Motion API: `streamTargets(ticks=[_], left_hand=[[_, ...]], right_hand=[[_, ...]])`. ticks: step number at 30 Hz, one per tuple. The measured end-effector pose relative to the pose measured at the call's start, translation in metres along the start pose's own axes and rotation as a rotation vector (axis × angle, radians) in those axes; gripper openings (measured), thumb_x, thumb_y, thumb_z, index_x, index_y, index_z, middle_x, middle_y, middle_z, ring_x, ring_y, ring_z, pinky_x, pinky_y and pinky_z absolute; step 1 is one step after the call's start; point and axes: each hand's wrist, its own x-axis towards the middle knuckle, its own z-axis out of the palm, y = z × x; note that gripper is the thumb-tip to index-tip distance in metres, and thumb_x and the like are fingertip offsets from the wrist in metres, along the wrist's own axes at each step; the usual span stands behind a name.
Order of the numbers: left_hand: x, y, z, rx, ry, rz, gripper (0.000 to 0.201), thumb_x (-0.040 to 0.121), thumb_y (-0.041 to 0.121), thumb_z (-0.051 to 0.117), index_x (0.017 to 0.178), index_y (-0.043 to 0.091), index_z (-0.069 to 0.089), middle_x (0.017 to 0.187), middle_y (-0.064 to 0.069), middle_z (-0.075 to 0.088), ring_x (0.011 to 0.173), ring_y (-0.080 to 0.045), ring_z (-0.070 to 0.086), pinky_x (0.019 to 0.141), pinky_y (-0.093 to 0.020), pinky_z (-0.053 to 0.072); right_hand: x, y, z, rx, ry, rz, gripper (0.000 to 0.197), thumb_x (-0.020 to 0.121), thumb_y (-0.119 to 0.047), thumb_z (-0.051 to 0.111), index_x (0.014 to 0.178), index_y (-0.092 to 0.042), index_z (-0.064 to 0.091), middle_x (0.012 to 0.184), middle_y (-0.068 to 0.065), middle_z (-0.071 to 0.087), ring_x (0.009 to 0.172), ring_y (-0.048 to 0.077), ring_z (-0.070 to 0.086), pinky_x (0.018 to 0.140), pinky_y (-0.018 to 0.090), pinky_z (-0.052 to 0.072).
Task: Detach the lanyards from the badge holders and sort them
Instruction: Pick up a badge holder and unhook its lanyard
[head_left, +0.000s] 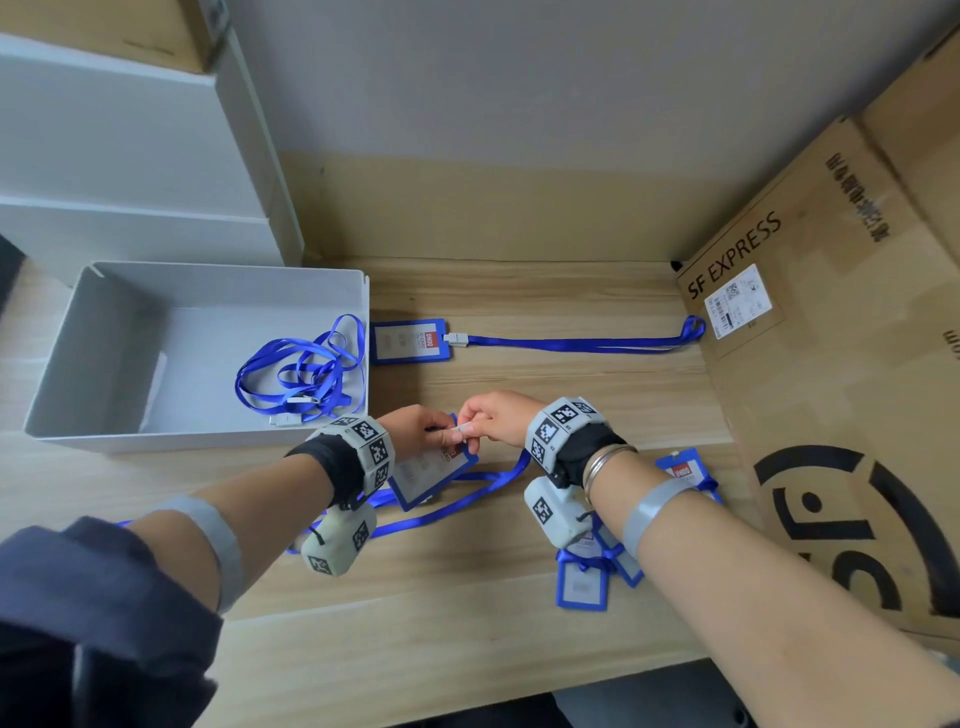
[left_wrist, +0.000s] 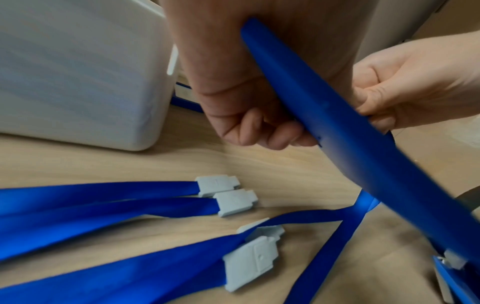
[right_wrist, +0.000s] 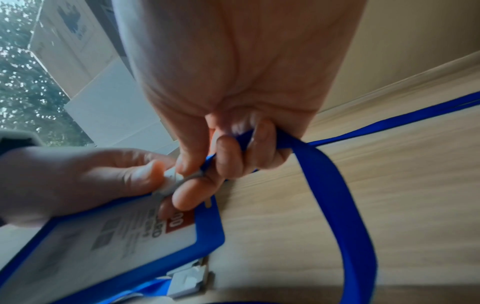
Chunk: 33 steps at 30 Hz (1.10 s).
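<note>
Both hands meet above the middle of the wooden table. My left hand (head_left: 423, 428) grips the top edge of a blue badge holder (head_left: 434, 475) (right_wrist: 111, 242), held tilted. My right hand (head_left: 493, 418) pinches the grey clip (right_wrist: 172, 183) of that holder's blue lanyard (head_left: 467, 499) (right_wrist: 335, 201), which trails over the table. Farther back lies another badge holder (head_left: 410, 340) with its lanyard (head_left: 582, 343) still clipped on and stretched to the right. Loose lanyards (head_left: 301, 371) are piled in the white bin (head_left: 93, 332). Detached holders (head_left: 584, 584) lie under my right forearm.
A large SF Express cardboard box (head_left: 831, 364) fills the right side. White shelving (head_left: 130, 156) rises behind the bin on the left. In the left wrist view, several lanyard ends with grey clips (left_wrist: 226, 193) lie on the table (left_wrist: 130, 162) below my hand.
</note>
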Motion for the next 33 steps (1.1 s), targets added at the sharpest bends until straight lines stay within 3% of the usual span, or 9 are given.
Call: streamTargets(ticks=[6,10,15,19,21,24,27,30,33], left_hand=[[0.002,0.002,-0.006,-0.058,-0.014,0.032,0.020,0.091,0.033,0.053,0.090,0.017,0.065,0.083,-0.001,0.059,0.073,-0.012,0.052,0.066,-0.015,0.038],[0.000,0.003,-0.005,-0.097,0.009,0.067,0.019,0.091,0.031,0.054,0.076,0.022,0.060,0.074,0.006,0.057,0.067,-0.003,0.049,0.066,-0.013,0.038],[-0.003,0.005,-0.002,-0.111,0.047,0.102,0.026,0.091,0.031,0.053,0.065,0.028,0.056,0.076,0.000,0.059,0.066,-0.006,0.049,0.067,-0.014,0.037],[-0.006,0.008,-0.002,-0.081,0.043,0.080,0.019,0.092,0.034,0.051,0.079,0.023,0.059,0.085,-0.002,0.058,0.075,-0.011,0.050,0.067,-0.014,0.038],[-0.007,0.008,-0.003,-0.038,0.034,0.053,0.012,0.093,0.029,0.050,0.087,0.021,0.057,0.087,0.000,0.056,0.077,-0.010,0.050,0.065,-0.012,0.037],[-0.013,0.005,-0.004,-0.035,0.003,0.050,0.016,0.095,0.017,0.046,0.082,0.022,0.053,0.086,0.008,0.055,0.078,-0.005,0.051,0.061,-0.004,0.039],[-0.017,0.002,-0.002,-0.071,0.022,0.068,0.025,0.095,0.010,0.041,0.080,0.029,0.047,0.096,0.007,0.056,0.088,-0.013,0.053,0.068,-0.010,0.041],[-0.019,0.001,0.001,-0.086,0.112,0.034,0.019,0.094,0.009,0.042,0.097,0.026,0.034,0.097,0.002,0.054,0.083,-0.019,0.056,0.063,-0.020,0.046],[-0.021,0.005,0.002,-0.126,0.108,0.037,0.024,0.094,0.009,0.044,0.103,0.025,0.030,0.095,0.001,0.057,0.077,-0.016,0.057,0.058,-0.015,0.047]], right_hand=[[0.000,0.000,0.002,0.078,0.031,-0.018,0.017,0.096,-0.016,0.046,0.103,-0.010,0.060,0.067,-0.013,0.059,0.054,-0.008,0.050,0.062,0.014,0.032],[-0.003,-0.001,-0.002,0.116,0.010,-0.046,0.010,0.095,-0.014,0.046,0.096,-0.014,0.056,0.068,-0.010,0.059,0.062,-0.002,0.048,0.063,0.014,0.034],[-0.010,0.002,-0.003,0.205,0.017,-0.076,0.016,0.095,-0.012,0.046,0.085,-0.020,0.054,0.070,-0.006,0.062,0.063,-0.001,0.052,0.058,0.012,0.037],[-0.013,0.004,-0.002,0.260,0.092,-0.037,0.017,0.091,-0.013,0.049,0.079,-0.023,0.053,0.064,-0.006,0.060,0.041,-0.003,0.045,0.045,0.011,0.032],[-0.014,0.009,-0.003,0.260,0.143,-0.015,0.013,0.089,-0.017,0.052,0.078,-0.023,0.054,0.060,-0.008,0.059,0.041,0.002,0.037,0.045,0.016,0.029],[-0.016,0.019,-0.002,0.285,0.165,0.002,0.013,0.089,-0.023,0.057,0.076,-0.023,0.055,0.056,-0.008,0.058,0.045,0.008,0.034,0.040,0.015,0.027],[-0.017,0.026,0.000,0.348,0.177,0.036,0.016,0.090,-0.024,0.058,0.074,-0.022,0.054,0.061,-0.006,0.060,0.040,0.004,0.035,0.037,0.013,0.027],[-0.016,0.028,0.003,0.454,0.153,0.057,0.016,0.090,-0.015,0.056,0.075,-0.019,0.053,0.072,-0.002,0.065,0.040,0.005,0.038,0.038,0.015,0.027],[-0.017,0.025,0.005,0.468,0.136,0.059,0.015,0.091,-0.008,0.052,0.081,-0.019,0.055,0.077,0.000,0.067,0.041,0.004,0.041,0.038,0.013,0.028]])
